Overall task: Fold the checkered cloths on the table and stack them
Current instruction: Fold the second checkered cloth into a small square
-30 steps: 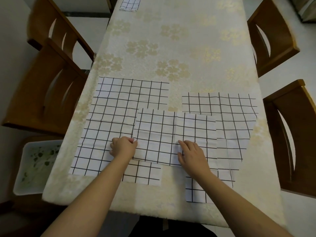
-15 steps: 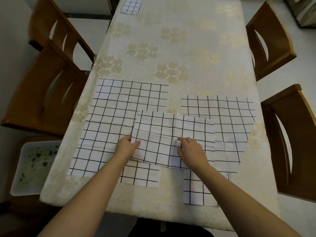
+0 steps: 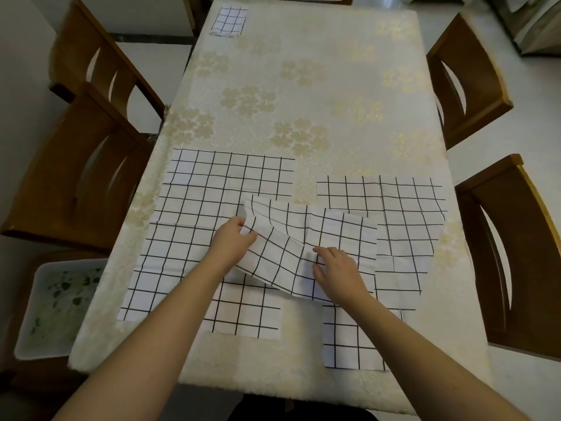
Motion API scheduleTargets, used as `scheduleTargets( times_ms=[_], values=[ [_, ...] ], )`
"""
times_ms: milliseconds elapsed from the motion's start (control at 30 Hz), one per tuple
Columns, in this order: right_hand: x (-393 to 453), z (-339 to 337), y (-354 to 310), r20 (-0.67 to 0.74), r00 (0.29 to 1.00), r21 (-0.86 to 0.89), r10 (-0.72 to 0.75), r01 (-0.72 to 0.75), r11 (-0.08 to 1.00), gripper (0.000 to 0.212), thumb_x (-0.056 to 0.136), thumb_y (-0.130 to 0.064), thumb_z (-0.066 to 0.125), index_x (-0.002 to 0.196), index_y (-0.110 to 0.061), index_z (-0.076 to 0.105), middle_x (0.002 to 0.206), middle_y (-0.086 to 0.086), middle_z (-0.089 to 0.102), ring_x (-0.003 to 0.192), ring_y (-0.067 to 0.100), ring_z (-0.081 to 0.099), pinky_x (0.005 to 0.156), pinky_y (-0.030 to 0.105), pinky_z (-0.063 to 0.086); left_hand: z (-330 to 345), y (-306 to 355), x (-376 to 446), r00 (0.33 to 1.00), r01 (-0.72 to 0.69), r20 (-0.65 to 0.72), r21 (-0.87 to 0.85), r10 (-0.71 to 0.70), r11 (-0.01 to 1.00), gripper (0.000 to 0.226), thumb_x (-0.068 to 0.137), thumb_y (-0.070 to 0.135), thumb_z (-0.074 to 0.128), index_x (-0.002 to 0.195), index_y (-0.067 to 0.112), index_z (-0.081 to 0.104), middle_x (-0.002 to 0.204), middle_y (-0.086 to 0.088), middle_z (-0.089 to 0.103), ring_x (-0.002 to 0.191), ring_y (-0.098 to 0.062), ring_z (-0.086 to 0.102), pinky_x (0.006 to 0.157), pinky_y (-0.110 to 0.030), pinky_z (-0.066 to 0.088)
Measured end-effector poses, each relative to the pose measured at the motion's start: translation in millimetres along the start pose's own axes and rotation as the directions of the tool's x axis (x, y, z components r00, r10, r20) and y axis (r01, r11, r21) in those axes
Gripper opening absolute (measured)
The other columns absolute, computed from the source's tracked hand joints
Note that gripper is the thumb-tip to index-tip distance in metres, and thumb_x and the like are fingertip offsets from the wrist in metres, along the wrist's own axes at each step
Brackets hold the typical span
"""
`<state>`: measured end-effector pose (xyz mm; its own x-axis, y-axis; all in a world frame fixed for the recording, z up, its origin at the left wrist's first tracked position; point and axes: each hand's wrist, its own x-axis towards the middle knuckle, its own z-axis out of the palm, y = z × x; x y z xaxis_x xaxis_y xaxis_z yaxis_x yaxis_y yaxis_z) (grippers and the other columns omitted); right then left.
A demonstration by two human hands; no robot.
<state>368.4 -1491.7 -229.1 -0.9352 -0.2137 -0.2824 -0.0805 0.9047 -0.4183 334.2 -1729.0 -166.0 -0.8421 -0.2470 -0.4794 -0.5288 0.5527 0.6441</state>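
Setting: wooden chairs are drawn up along both sides of a bench covered with a cream floral tablecloth.
Middle cloth: the middle checkered cloth is spread near the front edge, overlapping the left cloth and the right cloth.
Left hand: the left hand is closed on the middle cloth's left edge, which is lifted off the bench.
Right hand: the right hand is laid on the cloth near its centre, fingers loosely bent; a firm grasp cannot be told.
Folded piece: a small folded cloth is seen at the far left corner.
Risk: the cloths underneath may be dragged out of place by the lifted edge, since all three overlap.
Risk of skew: a crooked fold is likely if the centre is not pinned while the edge is carried over.
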Motion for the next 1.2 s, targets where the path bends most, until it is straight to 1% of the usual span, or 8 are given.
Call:
scheduleTargets(
  times_ms=[167, 267, 333, 500, 600, 767, 967, 1200],
  values=[
    [-1, -18, -8, 0.013, 0.985, 0.446, 0.171, -0.159, 0.881, 0.044, 0.100, -0.029, 0.048, 0.143, -0.021, 0.044, 0.137, -0.003, 0.052, 0.114, 0.009, 0.052, 0.088, 0.017, 0.042, -25, 54, 2, 0.967, -0.237, -0.034, 0.244, 0.253, 0.940, 0.051, 0.098, 0.029, 0.055, 0.145, 0.016, 0.042, 0.140, -0.008, 0.053, 0.124, -0.027, 0.052, 0.092, -0.031, 0.042],
    [-1, -30, -10, -0.015, 0.981, 0.553, 0.195, -0.154, 0.819, 0.043, 0.100, -0.030, 0.049, 0.142, -0.022, 0.044, 0.131, -0.005, 0.054, 0.117, 0.009, 0.051, 0.086, 0.016, 0.040, -49, 98, -7, 0.870, -0.428, -0.043, 0.426, 0.491, 0.797, 0.042, 0.098, 0.028, 0.053, 0.140, 0.023, 0.048, 0.120, -0.011, 0.067, 0.108, -0.033, 0.060, 0.086, -0.037, 0.050],
    [-1, -39, -10, -0.031, 0.977, 0.601, 0.209, -0.149, 0.785, 0.042, 0.100, -0.030, 0.050, 0.141, -0.024, 0.044, 0.128, -0.008, 0.055, 0.113, 0.007, 0.051, 0.078, 0.012, 0.040, -64, 124, -18, 0.737, -0.555, -0.039, 0.536, 0.675, 0.636, 0.037, 0.097, 0.024, 0.053, 0.134, 0.022, 0.053, 0.105, -0.015, 0.071, 0.093, -0.037, 0.064, 0.075, -0.040, 0.052],
    [-2, -59, -9, -0.097, 0.951, 0.725, 0.293, -0.135, 0.676, 0.040, 0.097, -0.026, 0.055, 0.136, -0.028, 0.046, 0.118, -0.010, 0.059, 0.105, 0.003, 0.056, 0.097, 0.030, 0.045, -86, 161, -47, 0.209, -0.779, 0.048, 0.612, 0.977, 0.137, 0.027, 0.085, 0.009, 0.057, 0.108, 0.009, 0.069, 0.066, -0.009, 0.068, 0.054, -0.033, 0.061, 0.059, -0.035, 0.049],
    [-6, -65, 0, -0.130, 0.937, 0.763, 0.324, -0.114, 0.636, 0.046, 0.095, -0.024, 0.059, 0.138, -0.027, 0.044, 0.120, -0.009, 0.059, 0.109, 0.007, 0.057, 0.100, 0.035, 0.046, -82, 157, -61, 0.073, -0.774, 0.204, 0.629, 0.976, -0.074, 0.030, 0.080, -0.002, 0.062, 0.106, 0.009, 0.070, 0.078, -0.006, 0.072, 0.064, -0.028, 0.066, 0.067, -0.037, 0.054],
    [-21, -64, 25, -0.209, 0.905, 0.773, 0.371, -0.079, 0.629, 0.080, 0.087, -0.024, 0.071, 0.151, -0.029, 0.023, 0.139, -0.006, 0.045, 0.120, 0.010, 0.049, 0.105, 0.033, 0.040, -44, 112, -82, 0.097, -0.824, 0.354, 0.553, 0.930, -0.124, 0.032, 0.080, 0.001, 0.053, 0.105, 0.014, 0.069, 0.082, -0.004, 0.071, 0.070, -0.026, 0.066, 0.061, -0.034, 0.052],
    [-43, -57, 48, -0.276, 0.918, 0.722, 0.284, 0.003, 0.692, 0.107, 0.075, -0.026, 0.083, 0.149, -0.045, 0.008, 0.153, -0.014, 0.023, 0.136, 0.002, 0.029, 0.104, 0.027, 0.030, 5, 52, -98, 0.187, -0.897, 0.414, 0.443, 0.891, -0.017, 0.060, 0.058, -0.003, 0.078, 0.111, 0.017, 0.057, 0.082, 0.002, 0.070, 0.068, -0.020, 0.065, 0.049, -0.029, 0.051],
    [-71, -50, 82, -0.185, 0.964, 0.340, -0.193, 0.247, 0.907, 0.047, 0.078, -0.069, 0.058, 0.118, -0.045, 0.062, 0.143, -0.014, 0.046, 0.136, 0.003, 0.030, 0.106, 0.038, 0.031, 34, 10, -112, 0.190, -0.918, 0.509, 0.396, 0.840, -0.033, 0.058, 0.059, 0.000, 0.076, 0.109, 0.018, 0.055, 0.081, 0.005, 0.068, 0.069, -0.017, 0.065, 0.047, -0.029, 0.051]
  ],
)
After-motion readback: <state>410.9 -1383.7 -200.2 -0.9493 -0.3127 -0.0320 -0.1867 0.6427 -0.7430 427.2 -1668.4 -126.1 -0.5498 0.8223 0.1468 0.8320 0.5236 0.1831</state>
